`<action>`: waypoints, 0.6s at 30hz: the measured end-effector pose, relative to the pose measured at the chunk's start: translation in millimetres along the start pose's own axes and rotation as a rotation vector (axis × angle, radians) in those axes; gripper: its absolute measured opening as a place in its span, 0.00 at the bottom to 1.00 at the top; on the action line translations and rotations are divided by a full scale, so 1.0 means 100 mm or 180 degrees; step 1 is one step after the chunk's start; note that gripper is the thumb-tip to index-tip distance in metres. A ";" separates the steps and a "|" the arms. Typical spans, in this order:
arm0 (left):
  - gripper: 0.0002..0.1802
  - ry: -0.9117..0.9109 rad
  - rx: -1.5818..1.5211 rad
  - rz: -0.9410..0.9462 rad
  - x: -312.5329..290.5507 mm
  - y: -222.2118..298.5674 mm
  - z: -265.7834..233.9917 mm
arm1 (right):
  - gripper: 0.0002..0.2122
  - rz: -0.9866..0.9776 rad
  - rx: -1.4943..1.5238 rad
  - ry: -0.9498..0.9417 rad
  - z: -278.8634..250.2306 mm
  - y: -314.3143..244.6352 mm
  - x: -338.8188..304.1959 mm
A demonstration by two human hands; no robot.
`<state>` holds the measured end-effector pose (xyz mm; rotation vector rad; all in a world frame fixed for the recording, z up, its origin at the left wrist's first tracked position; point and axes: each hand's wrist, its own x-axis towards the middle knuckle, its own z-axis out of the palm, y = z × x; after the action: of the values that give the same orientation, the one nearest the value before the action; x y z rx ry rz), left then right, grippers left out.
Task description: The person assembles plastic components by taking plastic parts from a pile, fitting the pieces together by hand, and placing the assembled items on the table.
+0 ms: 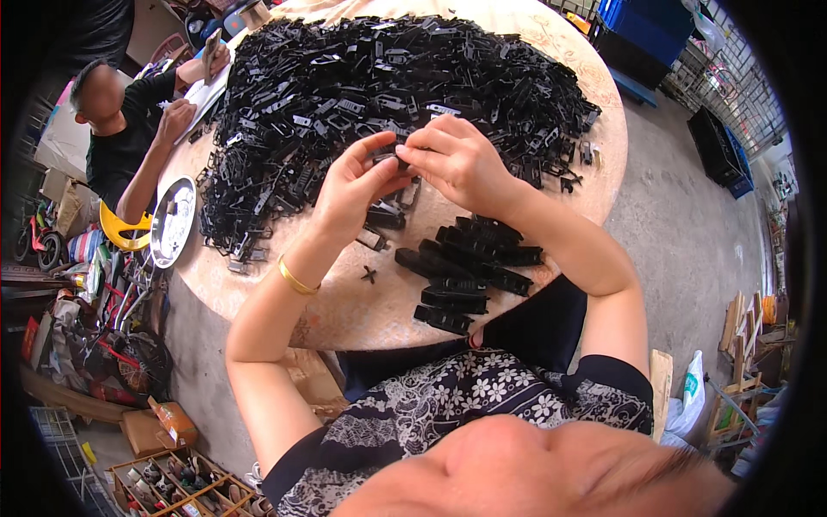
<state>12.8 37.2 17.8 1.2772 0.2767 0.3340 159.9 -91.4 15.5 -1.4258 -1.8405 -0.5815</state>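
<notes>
Much left, judging by black heap (pixel 388 86) against likely finished rows (pixel 457 297); pinching small part (pixel 386 158) with left hand (pixel 356 185) and right hand (pixel 457 164).

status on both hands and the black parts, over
Left hand and right hand together, pinching a small dark part, mostly hidden. Heap of black parts close beyond. Grouped black pieces nearer the body.
</notes>
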 end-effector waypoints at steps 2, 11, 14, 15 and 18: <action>0.23 -0.0026 -0.0109 -0.0051 -0.02 0.00 0.00 | 0.11 -0.0125 -0.0012 0.0143 0.02 0.03 -0.01; 0.19 0.0556 0.0061 0.0317 -0.01 0.20 -0.10 | 0.05 0.0761 0.1100 -0.0241 0.04 0.11 -0.06; 0.19 0.0632 -0.0135 0.0191 -0.02 0.15 -0.16 | 0.03 0.0121 0.0768 -0.0933 0.05 0.07 -0.08; 0.19 0.0582 -0.0165 0.0164 -0.02 0.16 -0.16 | 0.05 0.0050 0.0760 -0.1045 0.06 0.07 -0.08; 0.19 0.0536 -0.0159 0.0080 -0.04 0.17 -0.13 | 0.05 0.0014 0.0702 -0.1250 0.04 0.06 -0.06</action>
<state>2.4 50.9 30.5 1.2058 0.3933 0.4685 165.0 -90.4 7.7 -1.4666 -2.1257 -0.0899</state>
